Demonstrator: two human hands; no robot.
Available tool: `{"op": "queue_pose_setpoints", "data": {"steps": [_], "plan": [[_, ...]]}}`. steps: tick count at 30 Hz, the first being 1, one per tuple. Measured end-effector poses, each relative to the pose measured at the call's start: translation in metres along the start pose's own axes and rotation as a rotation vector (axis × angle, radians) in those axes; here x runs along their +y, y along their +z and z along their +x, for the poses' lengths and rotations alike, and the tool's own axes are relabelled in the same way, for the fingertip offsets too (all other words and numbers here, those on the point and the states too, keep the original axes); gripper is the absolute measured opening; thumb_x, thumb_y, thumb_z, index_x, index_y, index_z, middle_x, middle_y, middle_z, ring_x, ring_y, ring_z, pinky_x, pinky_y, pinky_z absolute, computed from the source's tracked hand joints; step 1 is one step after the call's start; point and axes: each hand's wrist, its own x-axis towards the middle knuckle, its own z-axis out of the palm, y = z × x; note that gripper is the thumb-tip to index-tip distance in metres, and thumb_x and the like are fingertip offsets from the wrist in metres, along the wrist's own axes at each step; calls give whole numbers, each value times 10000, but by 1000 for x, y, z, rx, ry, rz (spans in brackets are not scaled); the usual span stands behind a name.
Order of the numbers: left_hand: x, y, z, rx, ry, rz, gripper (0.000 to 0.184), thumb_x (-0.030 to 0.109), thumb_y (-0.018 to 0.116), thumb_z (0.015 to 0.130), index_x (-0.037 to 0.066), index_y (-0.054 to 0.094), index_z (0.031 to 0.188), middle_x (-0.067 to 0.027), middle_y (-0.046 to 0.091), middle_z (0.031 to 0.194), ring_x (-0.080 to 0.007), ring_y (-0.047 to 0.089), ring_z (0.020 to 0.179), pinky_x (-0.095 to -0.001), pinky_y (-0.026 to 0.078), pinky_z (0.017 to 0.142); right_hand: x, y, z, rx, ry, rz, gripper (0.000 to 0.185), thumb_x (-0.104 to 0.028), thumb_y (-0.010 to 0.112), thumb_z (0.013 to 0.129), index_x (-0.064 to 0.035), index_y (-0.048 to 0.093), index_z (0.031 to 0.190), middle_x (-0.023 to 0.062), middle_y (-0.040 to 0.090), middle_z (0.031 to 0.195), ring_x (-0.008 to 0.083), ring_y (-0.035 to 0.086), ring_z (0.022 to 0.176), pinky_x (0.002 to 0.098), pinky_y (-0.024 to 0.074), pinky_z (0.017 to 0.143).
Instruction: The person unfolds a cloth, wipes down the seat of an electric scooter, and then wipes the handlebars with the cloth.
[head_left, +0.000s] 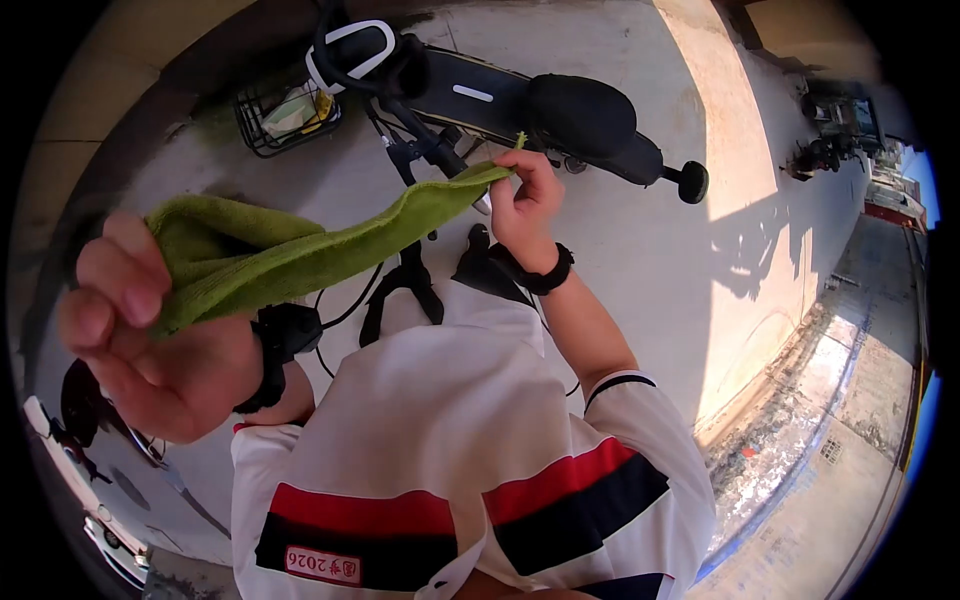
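A green cloth (340,255) is stretched between my two hands, folded over on itself at its left part. My left hand (160,330), large and close to the camera, pinches the cloth's lower left end. At the cloth's narrow right end, my right hand (527,195) grips it, with a small tip sticking up above the fingers. Both wrists wear black bands. Beyond the cloth stands a scooter with a black seat (580,115) and a white-rimmed front part (350,55).
A black wire basket (288,118) with items in it is at the upper left. A round black part (692,182) sticks out from the scooter's end. More vehicles (840,125) stand far right, and a white car (115,550) at lower left.
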Motion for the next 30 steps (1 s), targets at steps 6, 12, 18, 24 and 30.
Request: {"op": "queue_pose_setpoints", "data": {"steps": [6,12,18,24,30], "plan": [[-164,-66,-17,54,-330,559,295,-81,465,823,-31,580,1090,-95,610,1103,-174,564,1061,-291,418,972,35,-20,-35,-6,34,-158,100,4,585,766,-35,595,858,100,624,717,181,594,584,281,468,570],[-267,-85,-65,-391,-227,1065,373,-65,507,830,18,567,1189,-166,470,1356,-384,450,1280,-399,413,1039,51,-46,-68,100,209,-234,101,10,577,764,-26,601,855,73,599,674,137,552,565,263,439,553],[-271,-66,-101,-579,-180,1195,499,25,507,910,37,459,1406,-173,312,1552,-405,288,1431,-455,307,1137,69,-72,-73,217,321,-272,102,5,589,781,-23,606,877,58,596,662,116,556,575,263,442,557],[-252,-46,-122,-593,-210,1248,526,12,559,873,23,463,1390,-136,391,1511,-356,401,1376,-442,387,1089,92,-66,-53,217,368,-126,98,-4,599,841,-22,604,938,30,610,686,91,574,603,241,451,561],[-236,-24,-139,-355,-263,1187,373,-15,642,802,32,624,1172,-112,587,1283,-327,550,1201,-396,479,976,92,-65,-38,105,342,-57,89,-22,612,870,-21,605,959,34,634,710,81,596,624,234,462,562]]}}
